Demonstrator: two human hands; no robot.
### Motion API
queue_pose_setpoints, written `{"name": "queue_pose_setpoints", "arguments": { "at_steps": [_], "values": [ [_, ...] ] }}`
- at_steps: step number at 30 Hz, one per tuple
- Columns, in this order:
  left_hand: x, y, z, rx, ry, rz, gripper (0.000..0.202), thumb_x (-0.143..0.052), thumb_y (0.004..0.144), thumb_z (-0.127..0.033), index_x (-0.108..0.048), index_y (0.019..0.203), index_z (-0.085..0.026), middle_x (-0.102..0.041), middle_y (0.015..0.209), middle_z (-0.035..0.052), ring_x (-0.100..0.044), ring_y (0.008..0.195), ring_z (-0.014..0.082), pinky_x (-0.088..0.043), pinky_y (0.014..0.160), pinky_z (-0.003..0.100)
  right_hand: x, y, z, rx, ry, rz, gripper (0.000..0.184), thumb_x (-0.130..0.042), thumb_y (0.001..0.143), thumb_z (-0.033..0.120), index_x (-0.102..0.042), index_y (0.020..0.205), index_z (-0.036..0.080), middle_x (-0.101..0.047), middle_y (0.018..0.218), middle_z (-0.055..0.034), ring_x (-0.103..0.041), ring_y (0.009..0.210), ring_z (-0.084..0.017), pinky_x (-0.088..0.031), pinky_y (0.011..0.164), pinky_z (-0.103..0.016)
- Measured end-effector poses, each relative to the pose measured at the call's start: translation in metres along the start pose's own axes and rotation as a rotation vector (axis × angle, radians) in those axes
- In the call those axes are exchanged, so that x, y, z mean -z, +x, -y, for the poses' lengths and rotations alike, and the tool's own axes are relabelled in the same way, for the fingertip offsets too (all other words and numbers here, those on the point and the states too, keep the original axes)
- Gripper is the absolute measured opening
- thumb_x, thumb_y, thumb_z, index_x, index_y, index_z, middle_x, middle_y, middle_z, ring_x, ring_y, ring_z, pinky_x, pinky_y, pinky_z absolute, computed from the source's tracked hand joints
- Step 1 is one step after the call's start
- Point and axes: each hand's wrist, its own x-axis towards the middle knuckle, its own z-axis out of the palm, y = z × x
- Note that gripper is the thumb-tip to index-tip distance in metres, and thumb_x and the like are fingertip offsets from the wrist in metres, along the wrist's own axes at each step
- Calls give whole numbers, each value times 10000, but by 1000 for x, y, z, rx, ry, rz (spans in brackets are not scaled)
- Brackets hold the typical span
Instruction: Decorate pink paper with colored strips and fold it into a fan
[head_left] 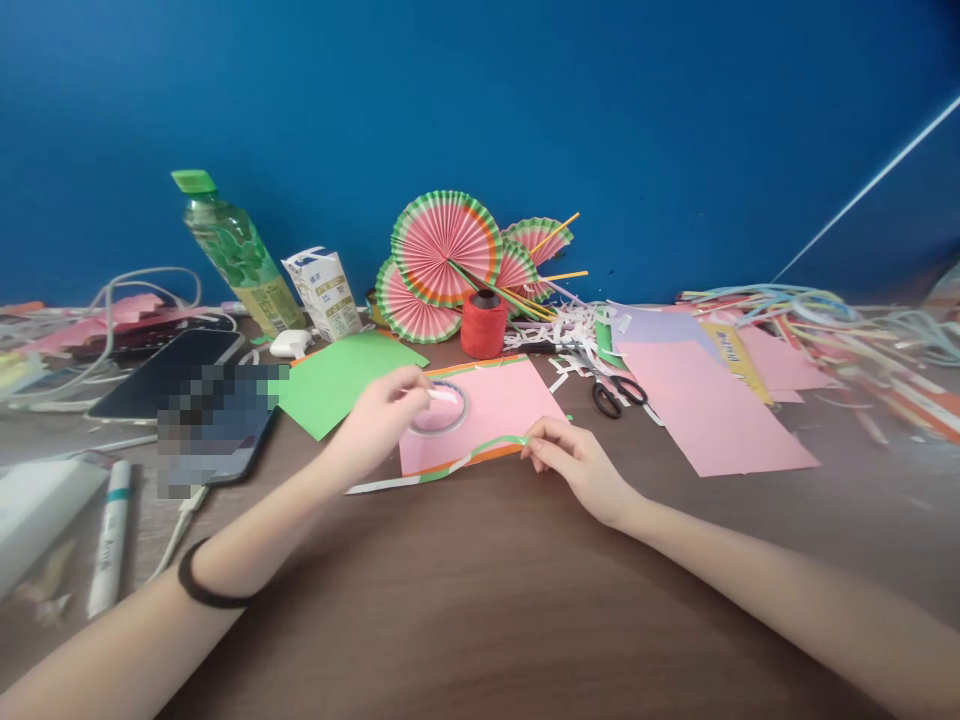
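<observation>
A pink sheet (495, 410) with orange strips along its near and far edges lies flat in front of me. Over its near edge runs a narrow green strip (491, 441), whose right end my right hand (568, 457) pinches between thumb and fingers. The strip bows slightly up there, and its left part shows white. Above the sheet's left side, my left hand (386, 412) is closed, with a small white piece (444, 396) sticking out from its fingertips. Around that piece lies a roll of tape (466, 412), partly hidden by the fingers.
Black scissors (619, 394), white paper scraps (570, 330) and a red thread spool (482, 326) sit behind the sheet. Green paper (341, 380) lies left, pink paper (712, 410) right. Paper fans (446, 245), a bottle (236, 250), a carton (324, 292) and phones (169, 375) line the back and left.
</observation>
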Motion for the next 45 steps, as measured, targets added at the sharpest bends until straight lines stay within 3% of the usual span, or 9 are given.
{"name": "queue_pose_setpoints", "arguments": {
  "at_steps": [6, 11, 15, 21, 24, 28, 32, 37, 45],
  "values": [
    [44, 20, 22, 138, 555, -293, 114, -385, 746, -232, -478, 709, -177, -545, 753, 30, -490, 763, 201, -363, 697, 312, 0, 1, -2, -4, 34, 6, 169, -429, 811, 239, -516, 682, 173, -456, 599, 23, -434, 591, -108, -348, 578, -245],
    [58, 13, 28, 34, 1044, -223, 264, -285, 862, -307, -498, 820, -156, -557, 947, 103, -443, 977, 288, -325, 816, 411, -1, 2, 0, 7, 38, 14, 163, -429, 808, 219, -518, 679, 175, -453, 598, 26, -435, 593, -106, -352, 593, -244],
    [59, 10, 34, -15, 1202, -223, 309, -239, 889, -332, -492, 855, -159, -564, 955, 105, -451, 979, 281, -327, 809, 393, 0, 2, 0, 14, 27, 11, 169, -432, 813, 222, -523, 679, 174, -462, 600, 22, -440, 594, -108, -362, 594, -244],
    [45, 17, 28, -105, 1036, -208, 257, -291, 846, -182, -493, 1004, -170, -596, 1017, 88, -471, 992, 256, -331, 830, 386, 0, 1, -1, 18, 28, 23, 186, -432, 823, 242, -546, 691, 174, -466, 590, 21, -453, 593, -112, -372, 595, -244],
    [23, 10, 9, -223, 784, -91, 227, -348, 823, -185, -552, 923, -182, -619, 973, 67, -496, 960, 232, -351, 843, 367, 0, 0, 0, 16, 8, 40, 188, -441, 827, 267, -551, 703, 177, -462, 578, 24, -451, 588, -113, -364, 578, -239],
    [-13, -13, -13, -384, 441, 146, 216, -436, 836, -313, -536, 992, -202, -609, 1055, 36, -515, 992, 201, -368, 868, 347, -1, -2, 2, 31, 1, 90, 194, -448, 834, 291, -539, 709, 173, -470, 592, 22, -448, 585, -110, -356, 568, -238],
    [-36, -32, -15, -341, 330, 239, 264, -552, 782, -356, -523, 1002, -214, -627, 989, 32, -559, 927, 196, -422, 805, 327, -2, -3, 4, 62, 18, 132, 195, -454, 828, 289, -490, 672, 178, -479, 613, 23, -451, 587, -106, -369, 586, -239],
    [-43, -35, -10, -334, 385, 200, 94, -514, 806, -279, -529, 863, -206, -640, 855, 17, -589, 782, 177, -444, 680, 291, -4, -4, 4, 94, 6, 138, 183, -451, 828, 278, -480, 677, 178, -461, 611, 24, -419, 570, -100, -360, 560, -232],
    [-43, -39, -18, -362, 355, 215, 52, -485, 804, -218, -516, 840, -198, -642, 779, -12, -579, 649, 118, -418, 588, 219, -5, -5, 3, 173, -24, 111, 174, -455, 825, 249, -479, 669, 175, -467, 605, 22, -403, 553, -92, -354, 535, -219]
  ]
}}
